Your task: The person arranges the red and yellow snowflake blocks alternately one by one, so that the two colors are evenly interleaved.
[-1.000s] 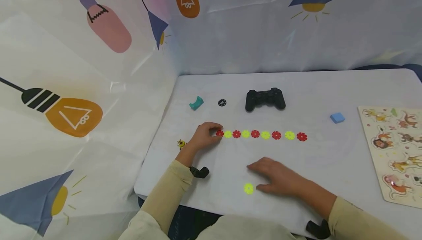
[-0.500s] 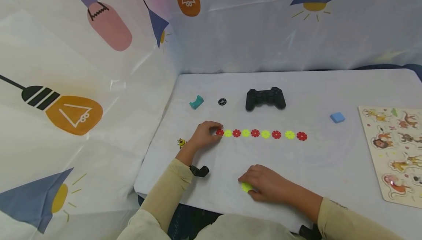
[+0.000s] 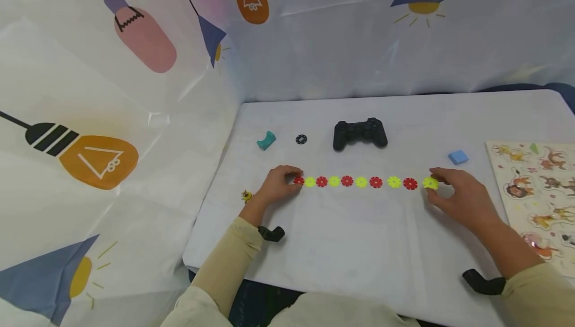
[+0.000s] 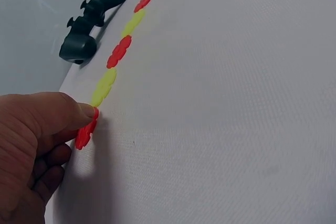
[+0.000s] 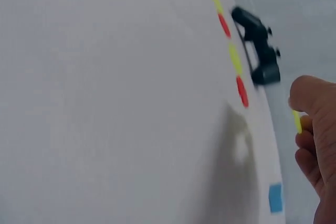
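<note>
A row of flat notched discs, red and yellow in turn, runs across the white table; a red disc (image 3: 347,181) lies near its middle. At the row's left end my left hand (image 3: 279,185) pinches the outermost red disc (image 4: 85,132) between thumb and finger. My right hand (image 3: 464,199) pinches a yellow disc (image 3: 430,182) just past the row's right end, with a small gap to the last red disc (image 3: 410,183). In the right wrist view this yellow disc (image 5: 297,121) is mostly hidden by the thumb and appears raised off the table.
Behind the row lie a black game controller (image 3: 360,134), a black round chip (image 3: 301,139) and a teal curved block (image 3: 266,141). A blue block (image 3: 458,157) sits beyond my right hand. An animal puzzle board (image 3: 530,187) is at right, a small yellow figurine (image 3: 246,196) at left.
My right hand has picked up the loose yellow disc near the front edge and carried it right and away from me to the row's right end. My left hand has stayed put.
</note>
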